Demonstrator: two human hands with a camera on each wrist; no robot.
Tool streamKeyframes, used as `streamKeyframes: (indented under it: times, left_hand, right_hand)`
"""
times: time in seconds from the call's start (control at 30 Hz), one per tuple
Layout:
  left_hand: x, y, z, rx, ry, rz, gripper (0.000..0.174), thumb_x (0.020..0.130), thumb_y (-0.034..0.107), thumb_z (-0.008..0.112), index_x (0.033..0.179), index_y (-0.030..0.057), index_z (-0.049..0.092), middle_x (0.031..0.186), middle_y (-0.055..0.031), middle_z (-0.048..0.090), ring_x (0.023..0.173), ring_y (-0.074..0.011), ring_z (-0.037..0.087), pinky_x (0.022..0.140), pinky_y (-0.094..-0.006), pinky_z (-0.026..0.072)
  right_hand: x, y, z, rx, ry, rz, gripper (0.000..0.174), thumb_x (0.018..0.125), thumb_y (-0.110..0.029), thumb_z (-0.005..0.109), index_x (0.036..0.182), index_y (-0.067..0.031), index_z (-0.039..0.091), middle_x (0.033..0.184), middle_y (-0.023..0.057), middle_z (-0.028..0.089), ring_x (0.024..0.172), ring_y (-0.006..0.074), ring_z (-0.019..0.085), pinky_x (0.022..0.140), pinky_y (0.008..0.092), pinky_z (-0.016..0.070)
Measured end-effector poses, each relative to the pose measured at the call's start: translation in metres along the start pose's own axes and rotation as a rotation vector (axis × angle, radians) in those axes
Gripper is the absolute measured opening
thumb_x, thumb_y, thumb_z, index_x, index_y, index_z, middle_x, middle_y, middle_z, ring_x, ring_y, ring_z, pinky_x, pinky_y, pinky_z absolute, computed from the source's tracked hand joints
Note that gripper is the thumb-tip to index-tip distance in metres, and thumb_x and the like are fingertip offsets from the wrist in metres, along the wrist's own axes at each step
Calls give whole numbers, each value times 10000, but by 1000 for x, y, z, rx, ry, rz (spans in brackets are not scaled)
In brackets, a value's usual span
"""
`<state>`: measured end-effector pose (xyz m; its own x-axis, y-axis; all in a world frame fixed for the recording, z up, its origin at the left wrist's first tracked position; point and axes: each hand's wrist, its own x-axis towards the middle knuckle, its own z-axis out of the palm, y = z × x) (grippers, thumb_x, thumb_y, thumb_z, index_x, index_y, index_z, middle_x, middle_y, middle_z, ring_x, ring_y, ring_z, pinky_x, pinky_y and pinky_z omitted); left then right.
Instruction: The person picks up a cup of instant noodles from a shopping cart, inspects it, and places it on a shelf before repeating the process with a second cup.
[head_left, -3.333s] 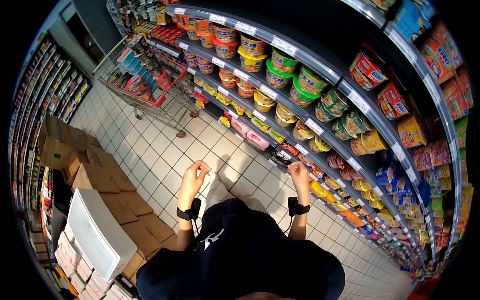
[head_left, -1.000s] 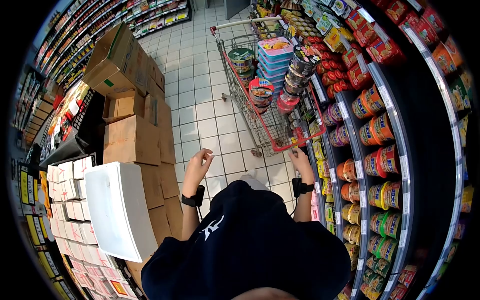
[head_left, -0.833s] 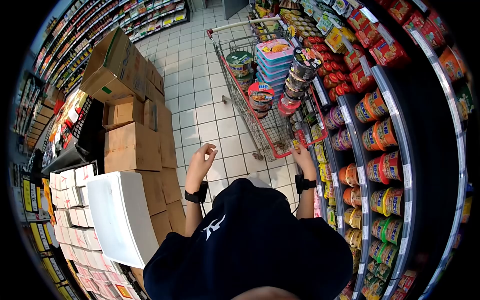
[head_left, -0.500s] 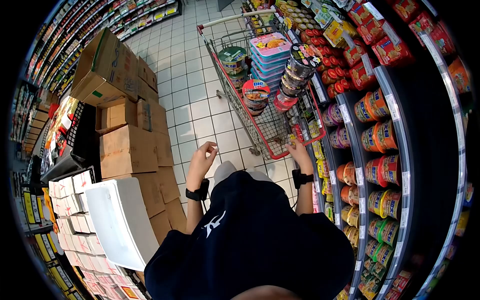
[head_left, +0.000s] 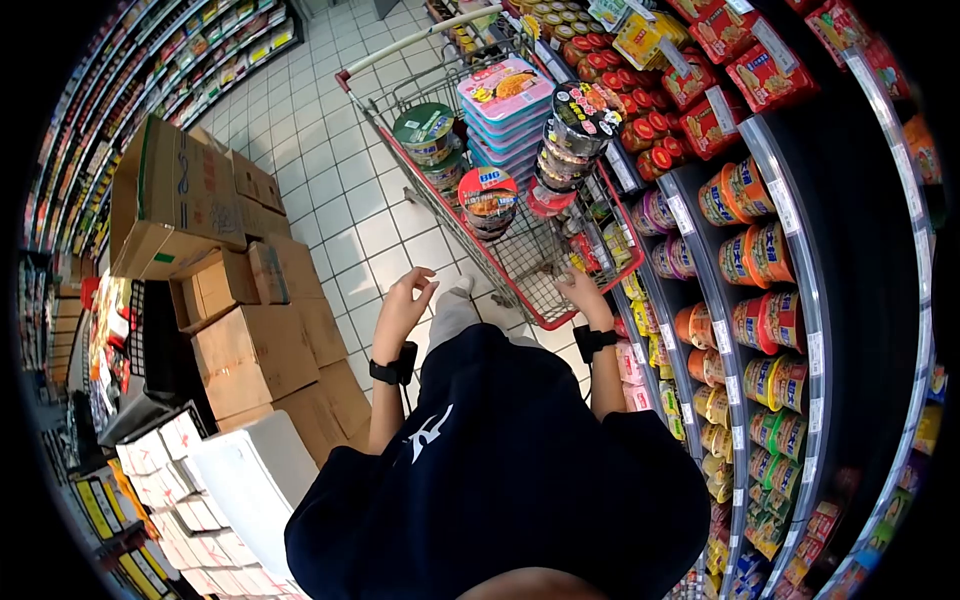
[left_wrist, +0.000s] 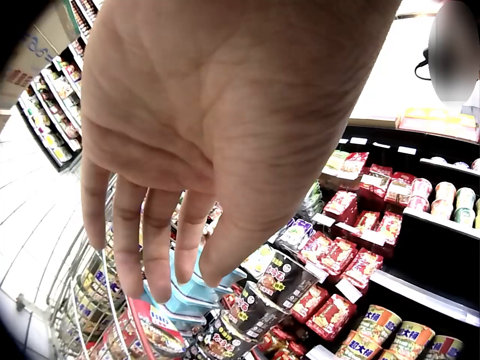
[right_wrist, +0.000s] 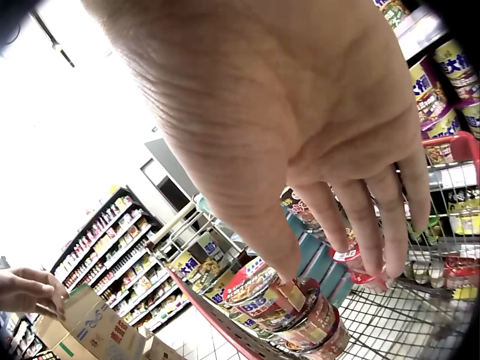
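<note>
My left hand [head_left: 405, 300] hangs in the air over the floor, left of the shopping cart [head_left: 632, 248], with loose fingers and nothing in them. Over the cart's near end is my right hand [head_left: 582, 292], its fingers relaxed and empty, close by the red rim. Inside the cart, a stack of blue tubs with pink lids [head_left: 507, 88] rises beside a leaning stack of black noodle bowls [head_left: 587, 115]. Nearer stand red-lidded noodle bowls [head_left: 490, 190], which show below the thumb in the right wrist view. Green noodle tubs [head_left: 424, 132] sit at the left side.
Shelves of noodle tubs [head_left: 768, 255] run along the right, close to my right arm. Cardboard boxes [head_left: 255, 355] line the left, with a white foam box [head_left: 255, 470] nearer me. Tiled floor [head_left: 362, 245] lies between the boxes and the cart.
The view has swung from the noodle shelves toward the cart, which is now nearer and below my right hand. Lately the cart has shifted left in view. Both hands stay empty.
</note>
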<state>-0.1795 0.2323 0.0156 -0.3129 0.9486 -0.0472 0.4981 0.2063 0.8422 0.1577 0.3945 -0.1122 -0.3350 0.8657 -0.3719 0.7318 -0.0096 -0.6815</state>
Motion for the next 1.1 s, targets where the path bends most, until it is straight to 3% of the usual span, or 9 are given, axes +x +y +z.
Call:
streamKeyframes:
  times: [0.2,0.3,0.4,0.57,0.67,0.8,0.83,0.97,1.1]
  left_hand:
    - [93,4,-13,31,-110,73,271,862,179,641,1059,-6,622,847,-122,672,830,-232,648,762,-335,484]
    - [141,-13,-2,36,-117,224,290,824,176,664,1038,-17,632,912,-183,661,902,-332,627,813,-393,489]
    - [187,-35,15,169,-171,377,304,809,179,671,1047,-6,639,936,-190,664,912,-340,623,827,-401,483]
    - [241,-76,51,355,-388,339,581,755,241,708,1228,-37,518,1117,-220,619,1105,-362,549,1080,-526,276]
    - [263,-94,70,431,-396,412,658,753,239,706,1300,-29,455,1166,-252,589,1167,-386,514,1091,-528,266]
    - [290,-124,97,507,-405,404,760,722,259,721,1270,-157,397,1222,-337,520,1217,-449,464,1081,-485,307]
    - [294,-126,101,564,-389,389,809,713,266,725,1264,-200,360,1209,-368,511,1170,-465,499,1022,-462,390]
    - [309,-137,113,595,-424,286,742,751,273,704,1241,-167,361,1193,-361,530,1066,-465,573,882,-471,488]
    - [316,-134,113,598,-602,158,655,797,278,653,1214,-150,384,1115,-337,584,1021,-423,609,865,-467,489]
  right_hand:
    - [44,-30,6,55,-41,80,647,775,-280,699,1298,26,472,1113,256,623,1044,368,606,881,402,483]
    - [88,-4,37,58,87,-107,778,727,-247,729,1369,24,385,1174,275,583,1070,372,586,887,407,476]
    - [113,-28,45,-131,107,-140,810,717,-233,736,1387,19,356,1176,274,581,1079,380,577,901,411,470]
    - [156,-50,67,-122,-31,-8,962,667,-302,796,1425,-5,284,1207,259,564,1136,383,539,964,425,435]
    - [169,-63,75,-239,-14,100,1016,651,-321,808,1446,-24,249,1258,252,534,1181,390,504,987,455,415]
    - [182,-66,83,-182,23,91,1049,637,-344,816,1459,-52,234,1287,240,518,1199,414,478,992,477,406]
    - [187,-64,87,-152,30,42,999,622,-342,826,1421,-45,305,1259,240,540,1180,404,498,986,463,415]
    - [187,-75,87,45,64,-42,904,569,-264,861,1338,-80,421,1210,226,580,1145,374,540,968,423,441]
    - [185,-89,84,116,40,81,979,560,-194,856,1398,-113,355,1247,218,560,1181,373,517,985,421,430]
